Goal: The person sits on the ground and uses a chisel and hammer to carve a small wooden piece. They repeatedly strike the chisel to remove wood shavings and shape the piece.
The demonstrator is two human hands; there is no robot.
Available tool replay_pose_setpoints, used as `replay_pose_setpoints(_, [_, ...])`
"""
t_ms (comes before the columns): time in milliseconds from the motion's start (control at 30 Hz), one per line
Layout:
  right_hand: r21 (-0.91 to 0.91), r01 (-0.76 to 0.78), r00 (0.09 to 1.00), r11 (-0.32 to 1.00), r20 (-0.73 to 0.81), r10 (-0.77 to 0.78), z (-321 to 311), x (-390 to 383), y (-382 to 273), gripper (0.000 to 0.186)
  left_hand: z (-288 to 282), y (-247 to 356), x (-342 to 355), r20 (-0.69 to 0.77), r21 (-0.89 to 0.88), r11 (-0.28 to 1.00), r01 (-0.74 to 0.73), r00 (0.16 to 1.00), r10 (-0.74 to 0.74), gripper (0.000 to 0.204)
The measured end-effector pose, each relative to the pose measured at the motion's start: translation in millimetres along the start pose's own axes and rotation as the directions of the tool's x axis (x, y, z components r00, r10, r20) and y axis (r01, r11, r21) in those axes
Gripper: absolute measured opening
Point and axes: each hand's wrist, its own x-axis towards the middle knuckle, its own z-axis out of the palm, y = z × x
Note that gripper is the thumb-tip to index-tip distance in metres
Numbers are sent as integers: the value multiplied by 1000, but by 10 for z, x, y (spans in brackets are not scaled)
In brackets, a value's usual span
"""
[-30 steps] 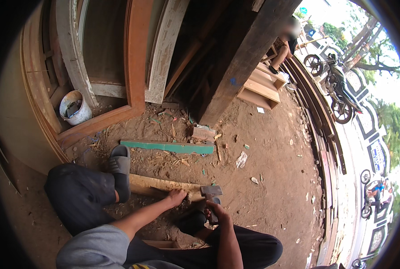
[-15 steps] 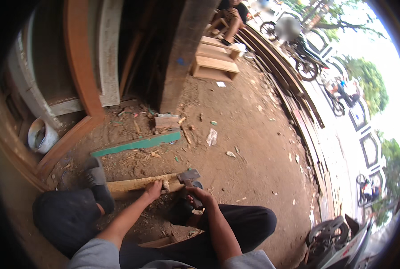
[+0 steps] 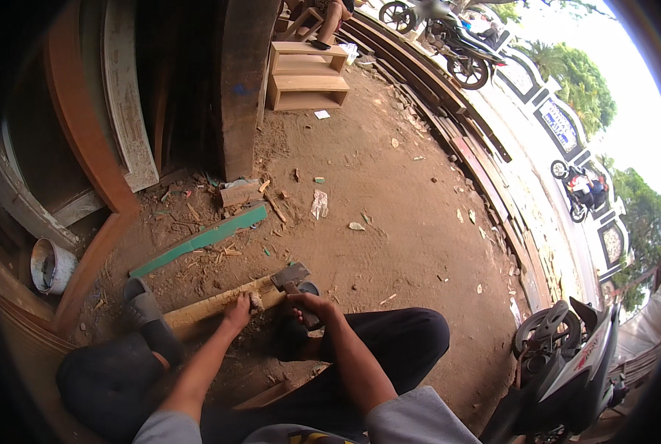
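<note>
The left hand (image 3: 237, 311) pins the wooden pole (image 3: 205, 307) just beside the right hand (image 3: 312, 305), whose grip is wrapped around the hatchet (image 3: 292, 280), apparently mid-chopping; the next stroke calls for clearing those fingers.

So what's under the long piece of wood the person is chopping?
Bare brown dirt with wood chips lies under the wood stick. A grey sandal sits by its far end. The left hand covers part of it; the right hand grips the hatchet.

Bare dirt ground (image 3: 390, 244) carries a green strip (image 3: 201, 240), wood scraps (image 3: 240, 194) and a wooden plank (image 3: 212, 305).
</note>
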Motion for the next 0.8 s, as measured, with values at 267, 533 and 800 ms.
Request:
replay_pose_setpoints(267, [-19, -91, 993, 996, -72, 90, 10, 19, -33, 26, 68, -63, -48, -65, -30, 999, -39, 997, 37, 48])
replay_pose_setpoints(533, [20, -136, 987, 991, -83, 137, -83, 121, -28, 30, -34, -89, 2, -3, -122, 992, -34, 999, 34, 43])
replay_pose_setpoints(800, [56, -113, 994, 992, 3, 113, -118, 115, 1, 29, 6, -82, 21, -46, -67, 995, -71, 997, 68, 41])
